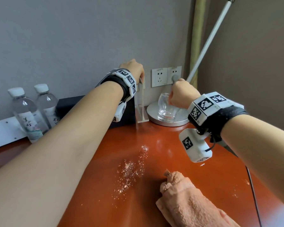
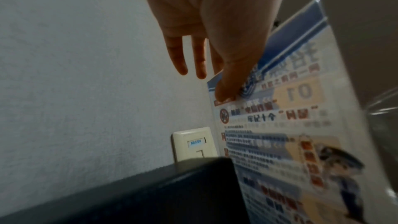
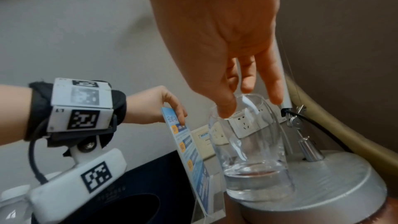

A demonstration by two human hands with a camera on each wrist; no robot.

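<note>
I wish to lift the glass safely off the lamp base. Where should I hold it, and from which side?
Probably best by its open rim, from above. The glass stands upright on the lamp base, with the sign close on its left and the lamp stem on the other side, so the sides are crowded. The right hand holds the rim this way.

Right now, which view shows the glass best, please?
Right wrist view: the glass shows whole, rim to base, the right hand gripping its rim. The head view hides part behind that hand; the left wrist view catches only a blurred sliver.
</note>
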